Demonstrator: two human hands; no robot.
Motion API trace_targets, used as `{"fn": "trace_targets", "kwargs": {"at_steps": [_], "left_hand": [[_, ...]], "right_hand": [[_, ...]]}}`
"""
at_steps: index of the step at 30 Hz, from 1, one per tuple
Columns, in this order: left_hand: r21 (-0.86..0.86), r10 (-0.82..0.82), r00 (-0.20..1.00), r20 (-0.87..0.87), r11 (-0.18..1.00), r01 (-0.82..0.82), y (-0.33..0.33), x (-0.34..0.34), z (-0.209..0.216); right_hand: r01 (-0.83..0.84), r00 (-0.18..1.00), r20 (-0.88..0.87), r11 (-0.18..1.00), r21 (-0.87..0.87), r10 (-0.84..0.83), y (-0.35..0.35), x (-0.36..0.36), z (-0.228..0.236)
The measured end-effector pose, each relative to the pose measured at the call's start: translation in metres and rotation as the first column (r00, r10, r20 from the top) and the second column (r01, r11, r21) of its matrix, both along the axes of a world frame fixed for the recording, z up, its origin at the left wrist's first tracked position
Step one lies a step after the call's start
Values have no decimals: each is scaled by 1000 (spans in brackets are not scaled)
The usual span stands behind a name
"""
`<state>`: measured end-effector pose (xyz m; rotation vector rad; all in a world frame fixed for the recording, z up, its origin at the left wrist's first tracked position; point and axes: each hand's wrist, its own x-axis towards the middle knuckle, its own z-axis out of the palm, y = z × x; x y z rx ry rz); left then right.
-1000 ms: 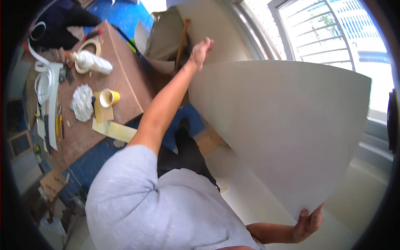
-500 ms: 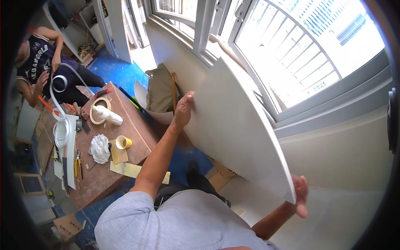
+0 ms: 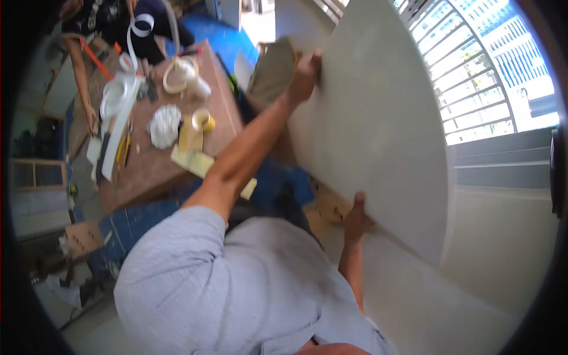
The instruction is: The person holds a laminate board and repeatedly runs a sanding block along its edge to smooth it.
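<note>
Panel (image 3: 378, 130) higher in view before window (image 3: 473, 77), cluttered worktable (image 3: 148, 168) leftward

Panel (image 3: 384, 136) partly in way of window (image 3: 473, 77)

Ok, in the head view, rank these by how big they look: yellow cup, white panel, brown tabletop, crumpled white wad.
1. White panel
2. Brown tabletop
3. Crumpled white wad
4. Yellow cup
Apparent size only.

White panel (image 3: 378, 130) cropped at top, blurred left hand (image 3: 305, 78), co-worker (image 3: 94, 21) cut off above
</note>
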<state>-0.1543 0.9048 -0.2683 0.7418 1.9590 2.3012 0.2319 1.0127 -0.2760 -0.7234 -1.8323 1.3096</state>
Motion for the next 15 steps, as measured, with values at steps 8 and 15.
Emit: {"fn": "trace_targets", "kwargs": {"at_steps": [8, 15], "left_hand": [[33, 111, 942, 316, 991, -128, -34, 28, 168], [-93, 137, 907, 398, 990, -109, -102, 114, 206]], "right_hand": [[354, 922, -236, 916, 189, -307, 16, -32, 201], [361, 921, -305, 825, 434, -242, -9, 13, 280]]}}
